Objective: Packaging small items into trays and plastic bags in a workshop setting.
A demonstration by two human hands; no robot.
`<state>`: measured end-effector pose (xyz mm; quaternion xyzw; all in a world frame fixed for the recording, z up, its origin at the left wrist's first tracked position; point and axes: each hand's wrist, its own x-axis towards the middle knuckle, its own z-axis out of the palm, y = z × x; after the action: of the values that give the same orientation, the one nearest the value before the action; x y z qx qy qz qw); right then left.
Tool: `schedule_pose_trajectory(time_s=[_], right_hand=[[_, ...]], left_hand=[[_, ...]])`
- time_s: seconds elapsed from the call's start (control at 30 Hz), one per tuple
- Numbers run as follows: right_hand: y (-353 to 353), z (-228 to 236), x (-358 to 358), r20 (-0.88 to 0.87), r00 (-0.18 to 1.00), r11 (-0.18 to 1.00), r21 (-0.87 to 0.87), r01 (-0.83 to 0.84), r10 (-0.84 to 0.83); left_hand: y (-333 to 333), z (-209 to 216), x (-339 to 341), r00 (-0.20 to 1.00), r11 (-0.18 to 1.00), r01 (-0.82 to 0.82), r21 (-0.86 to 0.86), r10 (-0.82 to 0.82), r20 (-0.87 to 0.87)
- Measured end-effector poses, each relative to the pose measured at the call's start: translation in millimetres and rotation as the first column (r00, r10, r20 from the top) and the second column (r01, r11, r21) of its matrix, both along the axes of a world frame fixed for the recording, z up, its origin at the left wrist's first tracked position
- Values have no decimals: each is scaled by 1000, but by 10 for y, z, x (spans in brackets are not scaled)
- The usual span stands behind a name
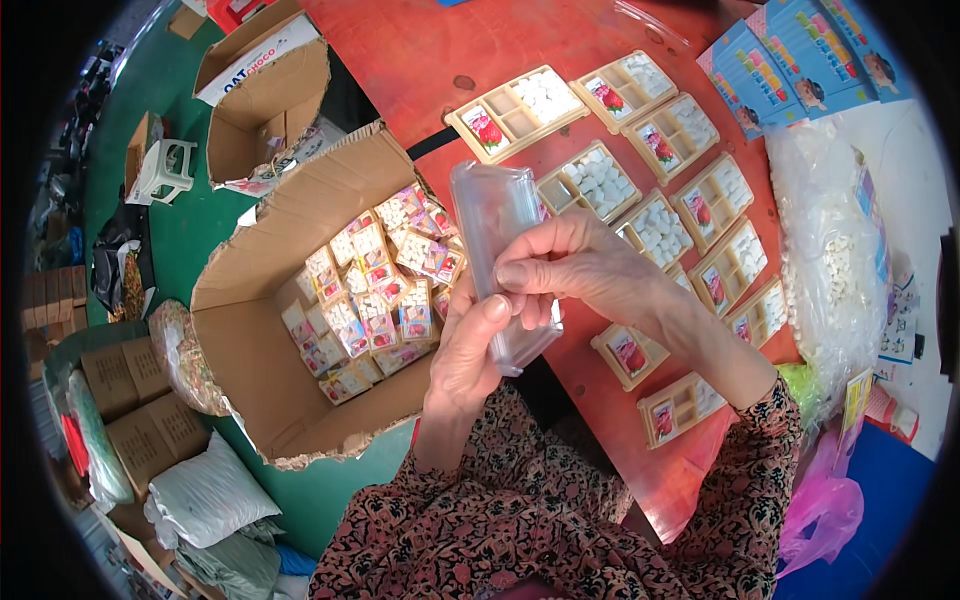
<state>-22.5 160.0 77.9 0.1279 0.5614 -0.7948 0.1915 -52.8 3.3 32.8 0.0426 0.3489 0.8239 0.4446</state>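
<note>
A stack of clear plastic lids, long and rectangular, is held up at a tilt between the carton and the red table. My left hand grips its lower part from the left, thumb on top. My right hand reaches across from the right with thumb and fingertips pinched at the lids' edge; the exact contact is partly hidden behind the fingers. Just beyond the right hand, a cream compartment tray holds white pieces. Another cream tray, bearing a red strawberry-printed packet, lies below my right forearm.
Several similar trays cover the red table. A large open carton on the left contains many filled packs. On the right lie a clear bag of white pieces, blue printed boxes and a pink bag.
</note>
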Motion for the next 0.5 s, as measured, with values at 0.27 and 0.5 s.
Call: schedule_pose_trajectory(time_s=[0.27,0.5], right_hand=[[-71,99,15,-34,999,994,98,43,-40],[234,585,-94,-408,861,457,855,244,304]], left_hand=[[-30,-86,9,997,999,29,-29,-27,72],[-37,25,-114,988,988,-145,-60,148,39]])
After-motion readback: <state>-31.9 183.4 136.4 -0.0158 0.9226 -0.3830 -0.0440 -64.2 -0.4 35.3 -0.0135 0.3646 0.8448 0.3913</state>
